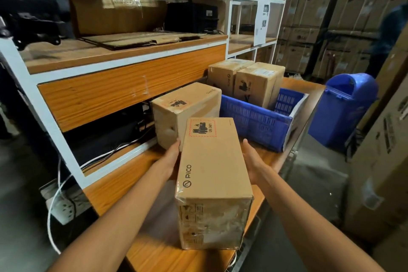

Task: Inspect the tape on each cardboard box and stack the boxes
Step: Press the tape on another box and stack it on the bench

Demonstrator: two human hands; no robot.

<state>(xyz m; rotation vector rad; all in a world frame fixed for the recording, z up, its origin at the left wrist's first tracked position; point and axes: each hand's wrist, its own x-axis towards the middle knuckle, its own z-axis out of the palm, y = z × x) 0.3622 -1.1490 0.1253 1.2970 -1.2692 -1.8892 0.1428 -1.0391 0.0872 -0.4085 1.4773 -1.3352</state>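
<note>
A long cardboard box [212, 179] printed PICO with a red hazard label is held lengthwise above the wooden table [114, 185]. My left hand [171, 158] presses its left side and my right hand [254, 162] its right side. Clear tape wraps the near end. Just behind it a second box [183, 112] rests on the table. Two more boxes [258, 83] stand upright in a blue plastic crate [254, 121] at the back right.
A white-framed shelf unit [123, 55] with orange panels rises on the left, holding a worn carton and dark gear. White cables and a power strip [66, 207] hang at its foot. A blue bin [344, 108] and stacked large cartons stand right.
</note>
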